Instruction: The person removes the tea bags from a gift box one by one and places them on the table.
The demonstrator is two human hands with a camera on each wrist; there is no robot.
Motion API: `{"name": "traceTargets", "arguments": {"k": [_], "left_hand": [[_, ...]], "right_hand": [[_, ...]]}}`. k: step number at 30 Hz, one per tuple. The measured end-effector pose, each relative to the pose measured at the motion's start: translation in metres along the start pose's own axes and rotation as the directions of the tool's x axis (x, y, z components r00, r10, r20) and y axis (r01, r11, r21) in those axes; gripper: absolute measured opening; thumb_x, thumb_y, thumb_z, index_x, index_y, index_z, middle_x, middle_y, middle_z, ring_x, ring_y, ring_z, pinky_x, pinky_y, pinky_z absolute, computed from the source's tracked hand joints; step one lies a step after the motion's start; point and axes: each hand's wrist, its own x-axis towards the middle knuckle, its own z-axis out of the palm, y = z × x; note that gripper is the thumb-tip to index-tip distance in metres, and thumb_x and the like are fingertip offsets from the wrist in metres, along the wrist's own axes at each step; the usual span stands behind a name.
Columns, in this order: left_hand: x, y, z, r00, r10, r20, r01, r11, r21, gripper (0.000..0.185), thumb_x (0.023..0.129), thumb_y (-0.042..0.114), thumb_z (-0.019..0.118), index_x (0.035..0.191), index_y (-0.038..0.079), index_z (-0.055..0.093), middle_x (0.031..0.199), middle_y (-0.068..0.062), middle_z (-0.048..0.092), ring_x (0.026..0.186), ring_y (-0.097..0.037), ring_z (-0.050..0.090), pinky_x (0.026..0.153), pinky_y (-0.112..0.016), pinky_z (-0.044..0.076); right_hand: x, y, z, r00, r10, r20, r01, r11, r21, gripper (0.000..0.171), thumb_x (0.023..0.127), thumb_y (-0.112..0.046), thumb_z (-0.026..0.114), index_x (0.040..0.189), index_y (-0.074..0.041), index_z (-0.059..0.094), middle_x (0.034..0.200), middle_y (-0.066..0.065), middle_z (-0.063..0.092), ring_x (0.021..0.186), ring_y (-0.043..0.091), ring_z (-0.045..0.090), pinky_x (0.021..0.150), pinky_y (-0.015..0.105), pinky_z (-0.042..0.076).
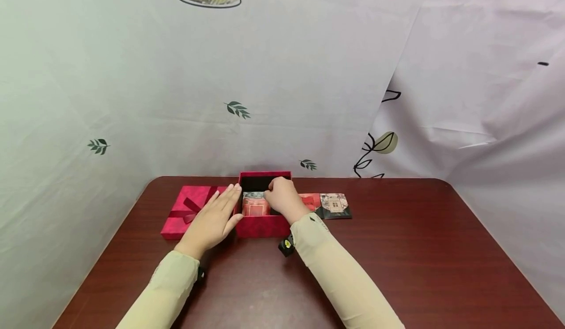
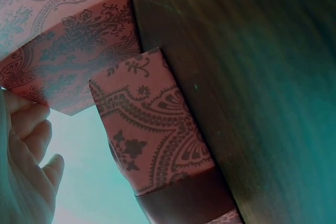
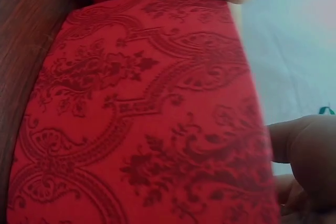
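Observation:
An open red gift box [image 1: 264, 227] with a dark paisley pattern stands near the back of the table. Inside, on its left side, is a square red-and-grey packet [image 1: 256, 207]. My left hand [image 1: 214, 222] lies with straight fingers against the box's left side. My right hand [image 1: 284, 199] reaches over the right part of the box with bent fingers, its fingertips down inside. In the right wrist view, the box front [image 3: 152, 98] hides those fingertips, so whatever they may hold is out of sight.
Left of the box lies its red lid [image 1: 187, 206] with a dark ribbon bow. Two flat printed packets, a red one [image 1: 310, 201] and a beige-and-black one [image 1: 335, 205], lie right of the box. A white patterned cloth [image 1: 309, 74] hangs behind the table.

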Motion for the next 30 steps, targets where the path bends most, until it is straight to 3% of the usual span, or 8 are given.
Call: {"name": "traceTargets", "arguments": {"k": [1, 4, 9, 12, 17, 30], "left_hand": [[0.000, 0.000, 0.000, 1.000, -0.005, 0.006, 0.005, 1.000, 0.001, 0.069, 0.103, 0.038, 0.055, 0.155, -0.002, 0.035, 0.160, -0.017, 0.037, 0.150, -0.036, 0.029, 0.120, -0.056, 0.024], [0.001, 0.000, -0.002, 0.999, -0.021, 0.033, 0.021, 1.000, -0.004, 0.070, 0.102, 0.038, 0.056, 0.156, -0.001, 0.034, 0.161, -0.016, 0.035, 0.151, -0.035, 0.027, 0.122, -0.055, 0.022], [0.003, 0.001, -0.002, 0.998, -0.037, 0.059, 0.038, 0.999, -0.013, 0.070, 0.102, 0.038, 0.056, 0.157, 0.000, 0.034, 0.162, -0.015, 0.034, 0.152, -0.033, 0.025, 0.123, -0.053, 0.020], [0.002, 0.000, 0.000, 0.999, -0.029, 0.042, 0.030, 0.999, -0.017, 0.070, 0.102, 0.038, 0.057, 0.156, 0.000, 0.035, 0.162, -0.015, 0.035, 0.152, -0.034, 0.026, 0.122, -0.054, 0.021], [0.001, 0.000, 0.000, 1.000, -0.011, 0.011, 0.012, 1.000, -0.016, 0.070, 0.101, 0.036, 0.059, 0.155, -0.002, 0.037, 0.160, -0.017, 0.037, 0.150, -0.036, 0.029, 0.121, -0.055, 0.023], [0.001, 0.000, 0.000, 0.999, -0.018, 0.031, 0.018, 1.000, -0.011, 0.070, 0.101, 0.036, 0.059, 0.155, -0.002, 0.036, 0.161, -0.017, 0.036, 0.151, -0.036, 0.028, 0.122, -0.055, 0.022]], "right_hand": [[0.001, -0.001, 0.001, 1.000, 0.007, 0.010, -0.007, 1.000, -0.011, 0.047, 0.095, -0.006, 0.057, 0.054, -0.013, 0.035, 0.049, -0.003, 0.025, 0.044, 0.011, 0.020, 0.046, 0.026, 0.022], [0.005, -0.003, 0.005, 0.998, 0.051, 0.022, -0.050, 0.998, -0.029, 0.051, 0.096, -0.009, 0.060, 0.051, -0.015, 0.036, 0.045, -0.004, 0.028, 0.040, 0.012, 0.026, 0.043, 0.025, 0.027], [0.009, -0.001, 0.012, 0.993, 0.107, 0.046, -0.105, 0.994, -0.037, 0.041, 0.095, -0.010, 0.062, 0.057, -0.011, 0.048, 0.050, 0.001, 0.040, 0.043, 0.015, 0.039, 0.045, 0.027, 0.036], [0.010, 0.001, 0.017, 0.993, 0.110, 0.041, -0.108, 0.993, -0.046, 0.037, 0.094, -0.009, 0.063, 0.060, -0.010, 0.052, 0.052, 0.002, 0.044, 0.045, 0.015, 0.042, 0.046, 0.027, 0.037], [0.012, 0.002, 0.021, 0.992, 0.122, 0.036, -0.121, 0.992, -0.044, 0.038, 0.094, -0.009, 0.064, 0.059, -0.010, 0.050, 0.051, 0.002, 0.042, 0.044, 0.015, 0.042, 0.046, 0.027, 0.037], [0.012, 0.003, 0.022, 0.988, 0.152, 0.032, -0.152, 0.988, -0.024, 0.038, 0.094, -0.010, 0.065, 0.059, -0.010, 0.051, 0.051, 0.002, 0.042, 0.045, 0.016, 0.043, 0.046, 0.027, 0.037]]}}
